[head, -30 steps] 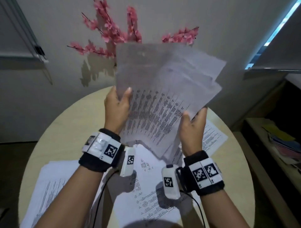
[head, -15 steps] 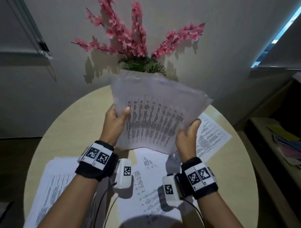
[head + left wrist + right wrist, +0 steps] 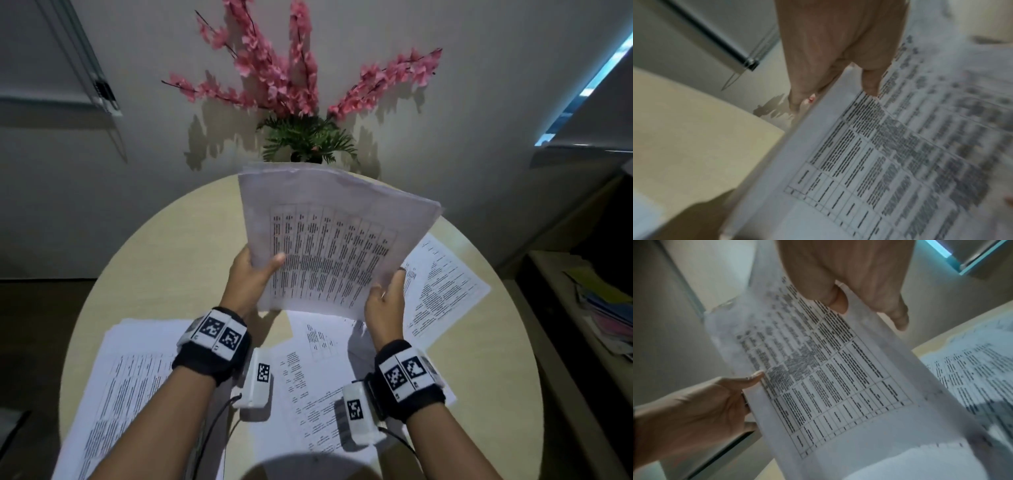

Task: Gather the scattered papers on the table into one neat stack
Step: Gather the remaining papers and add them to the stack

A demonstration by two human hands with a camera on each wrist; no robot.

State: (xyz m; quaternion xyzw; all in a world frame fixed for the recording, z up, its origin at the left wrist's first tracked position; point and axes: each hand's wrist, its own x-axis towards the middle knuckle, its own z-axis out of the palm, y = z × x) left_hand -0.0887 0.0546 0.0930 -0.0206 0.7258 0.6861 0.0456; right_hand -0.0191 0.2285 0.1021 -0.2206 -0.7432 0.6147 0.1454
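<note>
- Loose sheets (image 3: 123, 377): lying flat at the table's (image 3: 164, 260) left edge.
- Your left hand (image 3: 248, 282): gripping the held sheaf's (image 3: 329, 246) left edge, thumb on its printed face.
- Sheaf: raised above the table, tilted.
- Your right hand (image 3: 385, 305): pinching its lower right corner.
- More sheets (image 3: 442, 287): on the table's right side.

Right hand (image 3: 855, 272) at top of frame, thumb on the printed face of a bundle of papers (image 3: 828, 378), fingers curled behind its right edge. Bundle runs diagonally across the view, top sheet a printed table, far end blurred. Left hand (image 3: 694, 410) at lower left, thumb tip pressed on the front of the bundle's left edge. More printed sheets (image 3: 972, 369) lie flat on the pale table (image 3: 941, 340) at right. Grey wall behind, bright blue strip (image 3: 941, 253) upper right
</note>
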